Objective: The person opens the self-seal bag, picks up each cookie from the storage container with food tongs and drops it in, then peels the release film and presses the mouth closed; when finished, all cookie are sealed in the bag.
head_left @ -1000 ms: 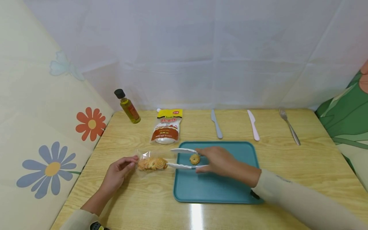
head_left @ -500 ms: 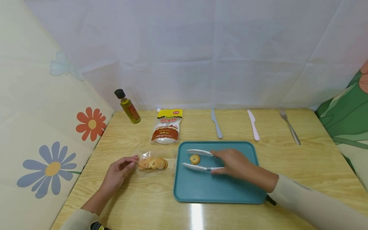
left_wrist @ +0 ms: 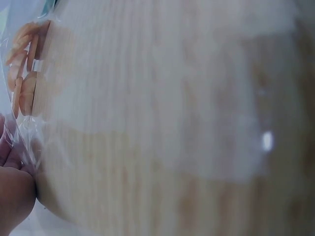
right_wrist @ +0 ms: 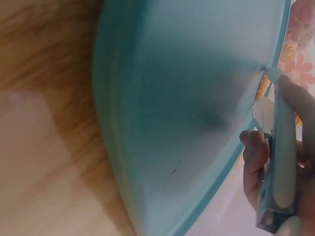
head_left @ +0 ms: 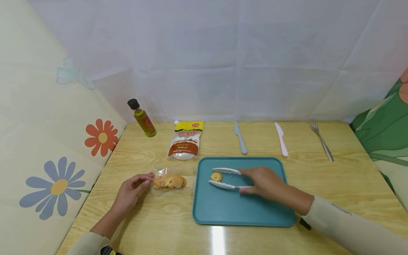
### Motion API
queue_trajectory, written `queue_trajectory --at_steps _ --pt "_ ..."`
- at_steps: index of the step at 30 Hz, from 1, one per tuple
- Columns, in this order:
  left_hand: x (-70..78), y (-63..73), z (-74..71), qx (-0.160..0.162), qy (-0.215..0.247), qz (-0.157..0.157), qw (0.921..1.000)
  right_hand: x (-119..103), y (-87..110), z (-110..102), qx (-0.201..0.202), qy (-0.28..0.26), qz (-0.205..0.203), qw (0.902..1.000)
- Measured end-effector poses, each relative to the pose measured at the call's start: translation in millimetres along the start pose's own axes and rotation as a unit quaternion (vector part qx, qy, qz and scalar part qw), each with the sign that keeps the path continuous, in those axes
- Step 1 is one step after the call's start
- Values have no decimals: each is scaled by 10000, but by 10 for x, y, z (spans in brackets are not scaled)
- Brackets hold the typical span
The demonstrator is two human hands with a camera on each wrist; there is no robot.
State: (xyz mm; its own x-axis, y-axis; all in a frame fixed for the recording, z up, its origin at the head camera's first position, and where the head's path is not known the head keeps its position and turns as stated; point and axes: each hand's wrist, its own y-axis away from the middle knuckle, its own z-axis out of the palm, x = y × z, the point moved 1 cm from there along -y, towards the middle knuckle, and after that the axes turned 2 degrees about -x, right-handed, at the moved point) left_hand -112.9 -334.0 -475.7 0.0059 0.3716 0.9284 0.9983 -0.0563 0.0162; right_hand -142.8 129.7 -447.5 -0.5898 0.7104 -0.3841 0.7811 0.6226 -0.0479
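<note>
My left hand point(head_left: 129, 194) pinches the left edge of a clear plastic bag point(head_left: 189, 181) with several cookies point(head_left: 169, 182) inside. In the left wrist view its fingers point(left_wrist: 14, 194) show at the lower left, against the crinkled film. My right hand point(head_left: 266, 182) grips a pair of tongs point(head_left: 224, 185) with pale tips. The spread tips lie on either side of a single round cookie point(head_left: 216, 176), which rests near the left side of a teal tray point(head_left: 242, 214). In the right wrist view, the tongs point(right_wrist: 284, 152) partly hide that cookie.
Behind the bag lies a yellow, white and brown packet point(head_left: 184, 141), beside an upright oil bottle point(head_left: 145, 122). Further right are a grey knife point(head_left: 240, 138), a pink knife point(head_left: 281, 139) and a fork point(head_left: 322, 141). A white cloth point(head_left: 204, 63) hangs behind the table.
My right hand has drawn the tongs to the right, from across the bag's right end to around the cookie on the tray. The left hand and bag have stayed in place.
</note>
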Motion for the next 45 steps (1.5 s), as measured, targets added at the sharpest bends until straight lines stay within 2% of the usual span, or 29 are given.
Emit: queue_trajectory --at_steps 13,19,29,34,45 --pt "-9 -7 -8 -17 -3 -57 10000 -22 -17 -26 -111 -81 22 9999" --pt "-21 -8 -10 -35 -5 -68 10000 -102 -92 -61 -177 -181 11 9997" --pt "-16 -7 -13 -46 -55 -56 10000 -429 -389 -38 -456 -124 -265 9985" --pt "-25 -9 -8 -42 -51 -23 10000 -594 -576 0 -499 -285 -435 9974" --pt "-33 -2 -10 -17 -59 100 9999 -807 -892 155 -599 -870 -348 9938"
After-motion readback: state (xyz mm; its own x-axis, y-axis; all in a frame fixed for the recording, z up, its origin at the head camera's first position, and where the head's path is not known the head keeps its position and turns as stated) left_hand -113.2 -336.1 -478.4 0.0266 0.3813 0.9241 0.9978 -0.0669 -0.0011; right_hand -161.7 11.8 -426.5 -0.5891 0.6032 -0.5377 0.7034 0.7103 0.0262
